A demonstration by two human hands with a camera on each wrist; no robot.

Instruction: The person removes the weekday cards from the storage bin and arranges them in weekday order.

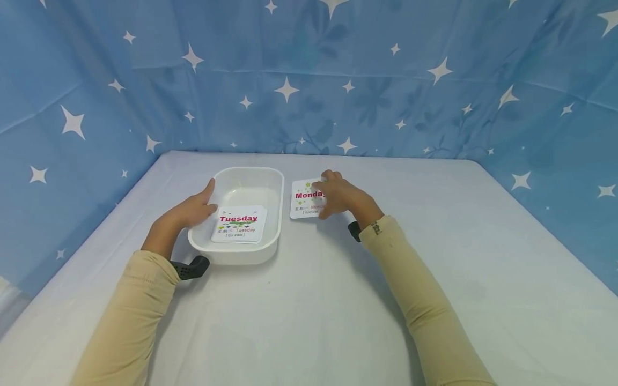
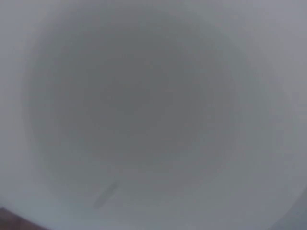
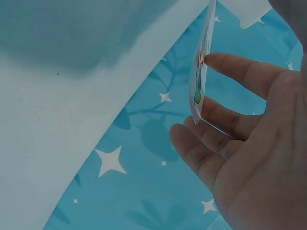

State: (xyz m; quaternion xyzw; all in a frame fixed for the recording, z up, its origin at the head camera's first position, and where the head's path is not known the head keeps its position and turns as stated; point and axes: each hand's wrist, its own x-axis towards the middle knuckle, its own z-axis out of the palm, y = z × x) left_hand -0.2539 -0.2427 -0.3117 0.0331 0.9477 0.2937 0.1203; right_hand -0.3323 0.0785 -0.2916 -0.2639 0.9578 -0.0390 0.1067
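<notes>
A white plastic tub (image 1: 277, 236) stands on the table, and my left hand (image 1: 190, 209) grips its left rim. A flashcard (image 1: 238, 231) reading "Tuesday" lies inside on top of other cards. To the right of the tub, my right hand (image 1: 338, 194) holds a "Monday" flashcard (image 1: 301, 201) by its right side. The right wrist view has this flashcard (image 3: 200, 72) nearly edge-on, with fingertips of the right hand (image 3: 249, 124) at its face and lower edge. A blurred white surface of the tub (image 2: 144, 120) fills most of the left wrist view.
A white cloth covers the table (image 1: 309, 311). Behind it and along both sides hangs a blue curtain (image 1: 309, 118) with white stars. A black wrist strap piece (image 1: 193, 267) sits close to the tub's near left corner.
</notes>
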